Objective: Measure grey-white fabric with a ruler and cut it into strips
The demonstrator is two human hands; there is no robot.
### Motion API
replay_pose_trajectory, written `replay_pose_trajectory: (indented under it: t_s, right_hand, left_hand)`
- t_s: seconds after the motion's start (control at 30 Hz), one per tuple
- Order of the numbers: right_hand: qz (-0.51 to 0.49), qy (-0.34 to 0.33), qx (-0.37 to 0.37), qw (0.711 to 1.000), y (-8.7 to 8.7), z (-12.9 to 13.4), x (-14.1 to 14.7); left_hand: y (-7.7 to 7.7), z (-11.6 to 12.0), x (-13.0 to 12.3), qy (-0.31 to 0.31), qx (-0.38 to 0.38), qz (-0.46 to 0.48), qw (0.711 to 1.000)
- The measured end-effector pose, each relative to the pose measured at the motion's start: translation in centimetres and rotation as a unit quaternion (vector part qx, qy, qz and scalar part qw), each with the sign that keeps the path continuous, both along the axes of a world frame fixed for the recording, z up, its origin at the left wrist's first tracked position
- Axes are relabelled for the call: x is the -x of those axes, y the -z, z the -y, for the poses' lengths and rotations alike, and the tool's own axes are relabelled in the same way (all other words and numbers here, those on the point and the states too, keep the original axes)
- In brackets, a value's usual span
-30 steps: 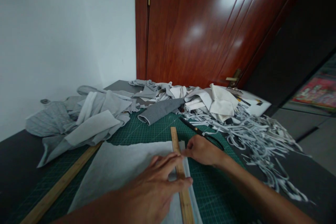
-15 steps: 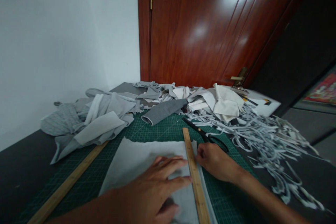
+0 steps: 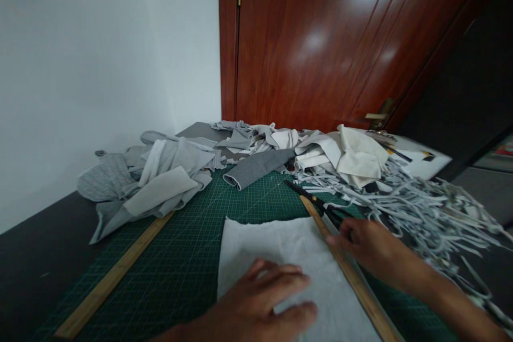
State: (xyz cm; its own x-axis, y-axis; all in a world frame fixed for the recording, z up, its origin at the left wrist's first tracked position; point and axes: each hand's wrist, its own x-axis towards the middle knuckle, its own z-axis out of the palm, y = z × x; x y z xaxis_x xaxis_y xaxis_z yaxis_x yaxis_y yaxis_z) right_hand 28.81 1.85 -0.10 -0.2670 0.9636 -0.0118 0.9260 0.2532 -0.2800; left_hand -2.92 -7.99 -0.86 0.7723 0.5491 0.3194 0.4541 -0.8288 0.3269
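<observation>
We see two wooden rulers; our right hand (image 3: pixel 371 248) pinches one ruler (image 3: pixel 344 267); our left hand (image 3: pixel 266 302) lies flat, grip open, on one white cloth (image 3: pixel 280 248); one pair of scissors (image 3: pixel 310 199) nearby.

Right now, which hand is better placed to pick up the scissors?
Right. The right hand lies at the wooden ruler, just below the black scissors. The left hand lies flat on the white fabric, farther away.
</observation>
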Motion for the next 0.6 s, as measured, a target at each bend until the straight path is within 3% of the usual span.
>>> replay_pose_trajectory:
  t_s: [0.07, 0.13, 0.2, 0.27, 0.6]
  right_hand:
    - [-0.005, 0.001, 0.031, 1.0, 0.3, 1.0, 0.8]
    - [-0.004, 0.02, 0.058, 0.998, 0.6, 1.7, 1.6]
    - [0.0, 0.041, 0.066, 0.997, 0.9, 1.8, 1.9]
    - [0.006, 0.056, 0.061, 0.997, 1.1, 1.5, 1.8]
    - [0.027, 0.062, 0.053, 0.996, 1.5, -0.1, 0.5]
  left_hand:
    - [0.1, -1.1, 1.4, -0.14, -0.005, 0.021, 0.99]
    - [-0.2, -2.6, 3.1, -0.296, 0.002, 0.023, 0.955]
    - [-0.6, -4.2, 4.8, -0.379, 0.029, -0.013, 0.925]
    - [-0.8, -5.4, 5.8, -0.398, 0.068, -0.041, 0.914]
    - [-1.4, -7.8, 6.8, -0.336, 0.147, 0.003, 0.93]
